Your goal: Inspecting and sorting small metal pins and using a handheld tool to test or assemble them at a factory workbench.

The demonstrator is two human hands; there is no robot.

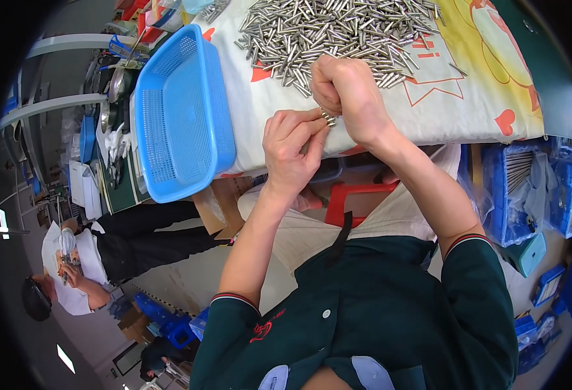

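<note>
A big heap of small metal pins (pixel 338 29) lies on a white printed cloth (pixel 468 97) covering the table. My right hand (pixel 344 88) is closed at the near edge of the heap, holding a few pins (pixel 328 117) whose ends stick out below the fist. My left hand (pixel 292 146) sits just under it at the table's front edge, fingertips pinched on the ends of those same pins. An empty blue plastic basket (pixel 182 117) stands to the left of both hands, hanging partly over the table edge.
Another person (pixel 84 266) sits at lower left, working at a cluttered bench (pixel 104 149). Blue crates with wrapped metal rods (pixel 526 188) stand on the floor at right. A red stool (pixel 357 198) shows under the table.
</note>
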